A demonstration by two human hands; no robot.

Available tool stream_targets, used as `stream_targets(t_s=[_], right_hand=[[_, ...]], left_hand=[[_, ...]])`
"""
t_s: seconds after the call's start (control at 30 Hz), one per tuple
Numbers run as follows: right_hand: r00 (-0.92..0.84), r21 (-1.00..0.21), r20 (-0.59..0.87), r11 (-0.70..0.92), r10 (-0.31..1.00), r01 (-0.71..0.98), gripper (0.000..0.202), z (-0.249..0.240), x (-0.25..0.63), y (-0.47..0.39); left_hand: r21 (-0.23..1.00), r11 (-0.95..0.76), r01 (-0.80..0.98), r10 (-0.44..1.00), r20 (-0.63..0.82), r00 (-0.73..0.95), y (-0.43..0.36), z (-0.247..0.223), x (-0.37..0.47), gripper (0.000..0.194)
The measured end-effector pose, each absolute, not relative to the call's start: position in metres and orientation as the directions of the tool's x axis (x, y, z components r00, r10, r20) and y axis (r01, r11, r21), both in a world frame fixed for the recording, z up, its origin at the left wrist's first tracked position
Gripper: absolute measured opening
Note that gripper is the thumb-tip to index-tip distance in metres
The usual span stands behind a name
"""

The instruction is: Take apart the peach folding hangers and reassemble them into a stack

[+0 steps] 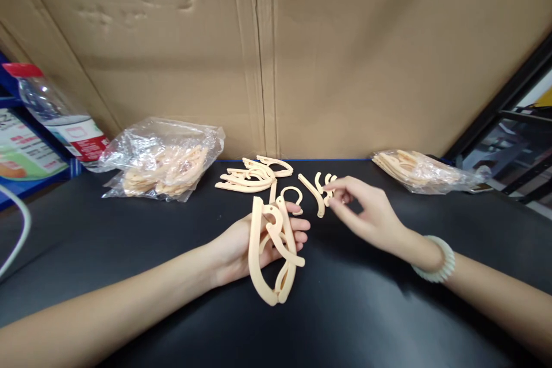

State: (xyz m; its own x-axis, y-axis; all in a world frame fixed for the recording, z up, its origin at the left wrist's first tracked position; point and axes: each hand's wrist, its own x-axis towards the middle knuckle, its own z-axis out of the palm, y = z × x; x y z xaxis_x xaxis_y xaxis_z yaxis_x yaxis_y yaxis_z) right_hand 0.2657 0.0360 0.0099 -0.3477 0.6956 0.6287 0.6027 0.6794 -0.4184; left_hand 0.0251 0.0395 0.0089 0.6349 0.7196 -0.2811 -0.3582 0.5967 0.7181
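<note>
My left hand (241, 253), palm up, holds a beige folding clothes hanger (255, 241). The hanger is folded, its two arms meeting at the lower end, with curved parts between them. Some fingers show behind it. To the right, my right hand (366, 210) is bent into a pinch at several small curved hanger pieces (318, 181). Its thumb and fingertips close about one of them, partly hidden. Between my hands lie a longer curved arm piece (311, 194) and a loose hook (293, 191). Behind my left hand is a pile of folded hangers (245, 179).
A clear bag of hanger parts (166, 164) lies at the back left, another bag (414, 169) at the back right. A red-capped bottle (64, 118) leans at the left. Cardboard (345, 57) walls the back of the black table (345, 310).
</note>
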Motion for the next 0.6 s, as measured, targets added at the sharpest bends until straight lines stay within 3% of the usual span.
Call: stream_targets(t_s=[0.1, 0.2, 0.43, 0.6], right_hand=[[-0.702, -0.182, 0.585, 0.909, 0.406, 0.374, 0.018, 0.015, 0.242, 0.008], [-0.83, -0.014, 0.47, 0.943, 0.299, 0.331, 0.02, 0.012, 0.229, -0.007], [-0.794, -0.068, 0.414, 0.885, 0.445, 0.461, 0.023, 0.008, 0.235, -0.003], [-0.791, -0.034, 0.482, 0.91, 0.377, 0.413, 0.019, 0.011, 0.227, -0.007]], left_hand=[[0.715, 0.604, -0.354, 0.714, -0.286, 0.64, 0.039, 0.009, 0.027, 0.023], [0.699, 0.624, -0.349, 0.707, -0.315, 0.634, 0.04, 0.01, 0.027, 0.027], [0.661, 0.625, -0.414, 0.728, -0.302, 0.616, 0.031, 0.018, 0.025, 0.046], [0.842, 0.425, -0.333, 0.812, -0.192, 0.552, 0.015, 0.018, 0.029, 0.019]])
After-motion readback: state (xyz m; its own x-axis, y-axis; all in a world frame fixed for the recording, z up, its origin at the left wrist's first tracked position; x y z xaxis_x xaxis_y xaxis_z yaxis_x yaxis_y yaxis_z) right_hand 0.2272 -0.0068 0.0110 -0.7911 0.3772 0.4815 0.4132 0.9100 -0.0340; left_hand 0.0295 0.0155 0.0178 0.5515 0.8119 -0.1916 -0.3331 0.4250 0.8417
